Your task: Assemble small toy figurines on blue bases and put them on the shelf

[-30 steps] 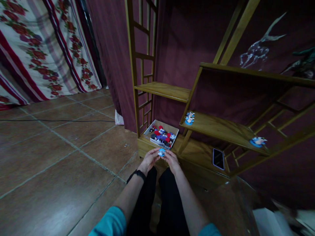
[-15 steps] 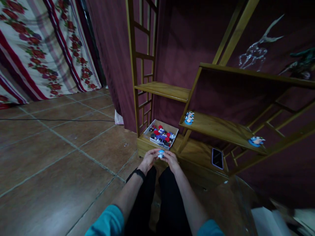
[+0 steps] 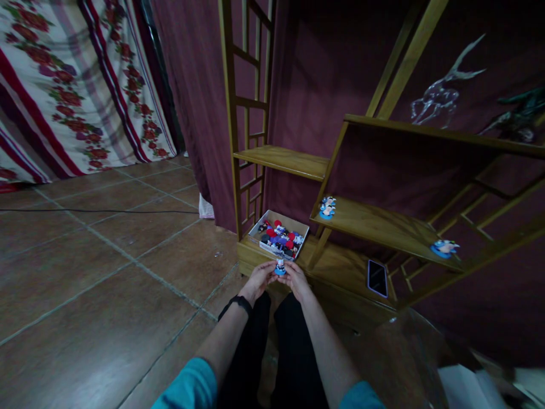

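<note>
Between my two hands is a small toy figurine [image 3: 280, 266], upright on its round blue base with a white top. My left hand [image 3: 259, 279] grips it from the left, and my right hand [image 3: 296, 278] grips its other side. Just beyond my fingers, an open cardboard box [image 3: 260, 246] holds several figurines with red, purple and black bases. Two blue-based figurines [image 3: 327, 208] stand close together at the left end of the middle shelf [image 3: 378, 224]. Another blue-based figurine [image 3: 444, 248] is at that shelf's right end.
A phone [image 3: 377, 277] lies on the low wooden ledge at right. Above the box is a short shelf [image 3: 287, 161]. A clear deer ornament [image 3: 438, 102] and a dark ornament [image 3: 517, 119] stand on the upper right shelf. A black cable [image 3: 106, 211] crosses the tiled floor.
The figurine in my hands has been turned over: its blue base was uppermost and is now at the bottom. Both hands stay in nearly the same place.
</note>
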`<action>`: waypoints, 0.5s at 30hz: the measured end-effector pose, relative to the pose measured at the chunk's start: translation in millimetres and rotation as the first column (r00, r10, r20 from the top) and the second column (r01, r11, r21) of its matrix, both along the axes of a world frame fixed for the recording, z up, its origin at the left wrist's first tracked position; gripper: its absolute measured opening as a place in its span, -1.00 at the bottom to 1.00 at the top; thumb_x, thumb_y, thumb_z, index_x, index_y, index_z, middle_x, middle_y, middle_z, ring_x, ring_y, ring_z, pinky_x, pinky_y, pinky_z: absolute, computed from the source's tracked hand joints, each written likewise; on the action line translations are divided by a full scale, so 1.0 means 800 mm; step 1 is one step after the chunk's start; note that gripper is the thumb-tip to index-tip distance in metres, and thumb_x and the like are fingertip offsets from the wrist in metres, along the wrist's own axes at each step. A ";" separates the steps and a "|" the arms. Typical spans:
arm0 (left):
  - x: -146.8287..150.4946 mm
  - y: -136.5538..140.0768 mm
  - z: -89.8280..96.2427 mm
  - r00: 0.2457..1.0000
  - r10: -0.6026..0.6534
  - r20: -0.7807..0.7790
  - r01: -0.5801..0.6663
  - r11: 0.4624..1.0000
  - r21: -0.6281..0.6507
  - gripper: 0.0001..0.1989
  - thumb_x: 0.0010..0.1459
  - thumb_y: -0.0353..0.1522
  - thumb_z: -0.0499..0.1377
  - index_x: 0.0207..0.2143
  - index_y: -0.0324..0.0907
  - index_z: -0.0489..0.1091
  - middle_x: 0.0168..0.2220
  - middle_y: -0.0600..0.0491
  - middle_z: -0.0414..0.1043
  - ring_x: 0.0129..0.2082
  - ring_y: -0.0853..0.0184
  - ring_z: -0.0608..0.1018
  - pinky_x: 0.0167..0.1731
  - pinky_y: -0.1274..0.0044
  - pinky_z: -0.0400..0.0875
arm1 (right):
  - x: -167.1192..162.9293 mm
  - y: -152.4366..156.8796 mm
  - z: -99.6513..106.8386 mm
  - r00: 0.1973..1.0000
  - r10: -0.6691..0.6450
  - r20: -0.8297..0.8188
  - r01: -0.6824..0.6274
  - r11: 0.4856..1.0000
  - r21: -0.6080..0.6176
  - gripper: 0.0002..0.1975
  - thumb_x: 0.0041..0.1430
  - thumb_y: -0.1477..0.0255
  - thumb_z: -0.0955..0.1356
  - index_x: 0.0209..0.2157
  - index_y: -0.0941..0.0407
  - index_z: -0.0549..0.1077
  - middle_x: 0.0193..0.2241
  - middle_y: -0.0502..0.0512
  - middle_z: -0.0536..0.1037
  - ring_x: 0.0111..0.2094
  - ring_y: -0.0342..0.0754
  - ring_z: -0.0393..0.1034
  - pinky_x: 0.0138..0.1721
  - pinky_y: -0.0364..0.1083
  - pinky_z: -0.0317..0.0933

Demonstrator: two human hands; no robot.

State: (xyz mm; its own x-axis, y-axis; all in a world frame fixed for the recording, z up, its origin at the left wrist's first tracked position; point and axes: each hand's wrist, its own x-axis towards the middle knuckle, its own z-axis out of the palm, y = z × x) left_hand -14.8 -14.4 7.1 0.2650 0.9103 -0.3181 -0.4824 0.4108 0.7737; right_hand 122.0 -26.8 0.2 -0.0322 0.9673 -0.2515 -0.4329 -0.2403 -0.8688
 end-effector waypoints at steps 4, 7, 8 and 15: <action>0.001 0.000 0.000 0.999 -0.031 0.011 0.031 0.998 0.063 -0.65 -0.22 -0.46 0.33 -0.27 -0.27 0.44 -0.37 -0.06 0.50 -0.45 0.41 0.51 -0.38 0.58 0.35 | 0.001 0.001 0.001 1.000 -0.005 -0.003 0.005 1.000 0.005 -0.71 -0.13 0.32 0.40 -0.30 0.09 0.41 -0.47 0.03 0.54 -0.51 -0.13 0.43 -0.39 -0.07 0.36; 0.004 0.000 -0.001 1.000 -0.015 0.015 0.013 0.992 0.125 -0.61 -0.26 -0.47 0.35 -0.27 -0.27 0.45 -0.39 -0.04 0.50 -0.45 0.41 0.51 -0.38 0.59 0.34 | 0.001 0.000 0.004 1.000 0.004 -0.007 -0.004 1.000 0.012 -0.73 -0.14 0.38 0.40 -0.30 0.10 0.42 -0.46 0.03 0.55 -0.46 -0.11 0.45 -0.32 -0.05 0.36; 0.004 -0.001 -0.002 1.000 -0.006 0.014 0.004 0.990 0.142 -0.61 -0.27 -0.46 0.35 -0.27 -0.27 0.45 -0.39 -0.04 0.50 -0.45 0.41 0.51 -0.38 0.59 0.33 | 0.001 -0.001 0.005 1.000 0.012 -0.008 -0.012 1.000 0.019 -0.73 -0.14 0.39 0.40 -0.30 0.10 0.42 -0.45 0.03 0.55 -0.44 -0.10 0.45 -0.30 -0.04 0.35; 0.008 -0.001 -0.004 0.998 0.047 -0.039 -0.040 0.983 0.177 -0.61 -0.30 -0.46 0.36 -0.29 -0.28 0.46 -0.40 -0.03 0.51 -0.44 0.39 0.50 -0.33 0.55 0.33 | 0.000 -0.005 0.011 1.000 0.022 0.000 -0.022 0.999 0.029 -0.70 -0.18 0.43 0.41 -0.30 0.13 0.44 -0.40 0.06 0.56 -0.37 -0.06 0.46 -0.24 -0.02 0.33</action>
State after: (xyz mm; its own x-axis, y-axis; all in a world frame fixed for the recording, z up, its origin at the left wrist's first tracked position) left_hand -8.5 -15.3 3.8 0.2133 0.9635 -0.1616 -0.4614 0.2452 0.8526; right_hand 122.2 -31.0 8.9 -0.0533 0.9732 -0.2236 -0.4281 -0.2245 -0.8754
